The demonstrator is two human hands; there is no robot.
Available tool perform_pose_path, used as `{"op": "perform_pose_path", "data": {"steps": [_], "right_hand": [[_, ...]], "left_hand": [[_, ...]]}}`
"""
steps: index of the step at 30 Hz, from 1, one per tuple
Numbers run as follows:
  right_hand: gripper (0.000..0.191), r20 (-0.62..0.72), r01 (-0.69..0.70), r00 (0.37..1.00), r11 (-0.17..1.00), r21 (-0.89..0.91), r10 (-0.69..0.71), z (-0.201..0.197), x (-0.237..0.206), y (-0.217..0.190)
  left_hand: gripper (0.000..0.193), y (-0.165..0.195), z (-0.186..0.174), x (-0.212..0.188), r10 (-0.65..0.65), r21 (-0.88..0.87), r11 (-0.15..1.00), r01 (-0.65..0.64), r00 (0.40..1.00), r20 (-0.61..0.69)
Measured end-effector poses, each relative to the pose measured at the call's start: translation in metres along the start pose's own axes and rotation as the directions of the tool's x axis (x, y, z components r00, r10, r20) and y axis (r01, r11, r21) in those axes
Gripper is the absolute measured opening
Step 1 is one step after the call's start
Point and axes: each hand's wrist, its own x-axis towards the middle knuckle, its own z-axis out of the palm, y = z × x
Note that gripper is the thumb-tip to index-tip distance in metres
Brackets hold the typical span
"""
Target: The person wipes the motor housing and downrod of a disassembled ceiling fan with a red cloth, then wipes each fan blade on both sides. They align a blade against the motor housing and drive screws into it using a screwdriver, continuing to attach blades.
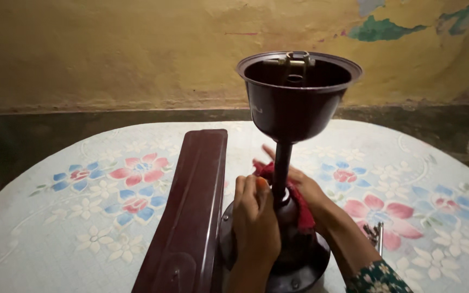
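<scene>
A dark maroon ceiling fan stands on its motor housing (299, 255) on a flowered table, its down rod (281, 163) rising to a cup-shaped canopy (294, 103) with a brass fitting inside. My left hand (255, 220) grips the base of the rod just above the motor. Behind the rod, my right hand (305, 190) presses a red cloth (301, 209) against the rod and the motor top. A maroon fan blade (194, 206) stretches from the motor toward the far left.
The round table (82, 217) has a pale cloth with pink and blue flowers. A small metal tool (375, 236) lies at the right of my right forearm. Beyond the table are a dark floor (39, 135) and a peeling yellow wall (137, 49).
</scene>
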Motion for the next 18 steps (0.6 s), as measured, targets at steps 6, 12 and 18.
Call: {"op": "perform_pose_path", "data": {"steps": [6,12,18], "right_hand": [[0.064,-0.428,0.089,0.871,0.934,-0.347,-0.242,0.047,-0.074,0.033],[0.064,-0.457,0.142,0.748,0.789,-0.598,-0.481,0.054,-0.086,0.070],[0.049,-0.351,0.075,0.920,0.956,-0.284,-0.176,0.016,-0.030,0.021]], "left_hand": [[0.051,-0.010,0.011,-0.003,0.118,0.007,0.993,-0.118,0.984,-0.133],[0.044,-0.013,0.008,0.001,0.083,-0.027,0.996,-0.086,0.991,-0.102],[0.035,-0.010,0.006,0.002,0.038,-0.068,0.997,-0.041,0.998,-0.045]]}}
